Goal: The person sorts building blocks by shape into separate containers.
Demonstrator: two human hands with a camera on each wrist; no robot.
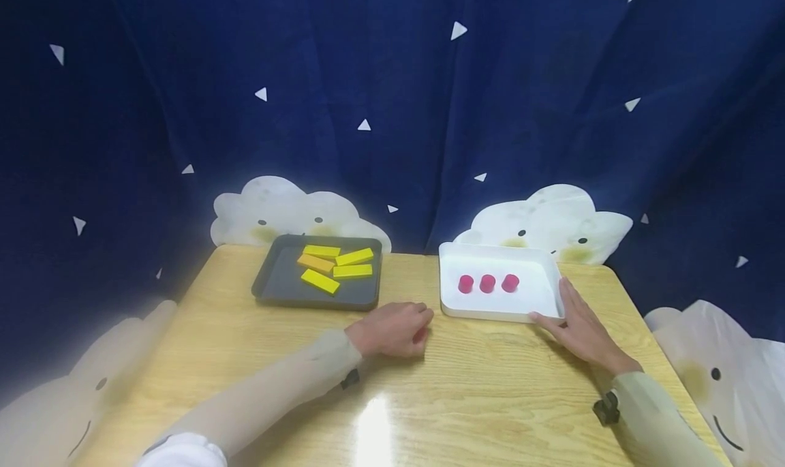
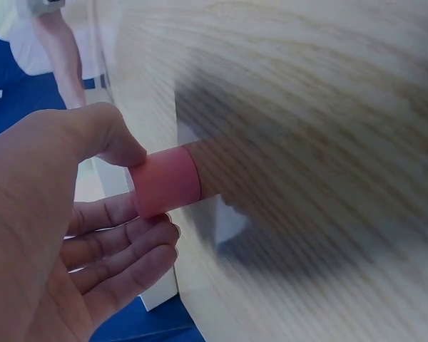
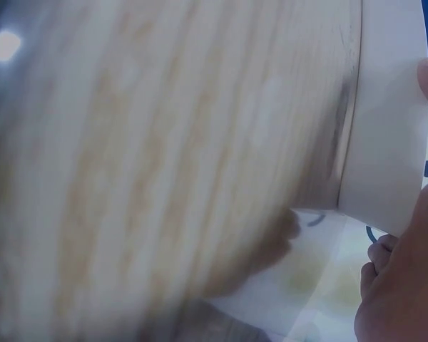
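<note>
My left hand [image 1: 392,328] rests on the wooden table [image 1: 257,358] between the two trays and pinches a pink cylinder [image 2: 167,182] between thumb and fingers; from the head camera only a sliver of that cylinder [image 1: 420,335] shows. A white tray [image 1: 540,296] at the right holds three pink cylinders [image 1: 487,283] in a row. My right hand [image 1: 579,327] lies with straight fingers against the tray's near right corner, its thumb along the front wall. The wrist view shows the tray's white wall [image 3: 385,121] with a fingertip at its edge.
A dark grey tray [image 1: 288,286] at the back left holds several yellow and orange flat blocks [image 1: 334,266]. A dark blue curtain with white clouds hangs behind and beside the table. The table's right edge lies close to my right forearm.
</note>
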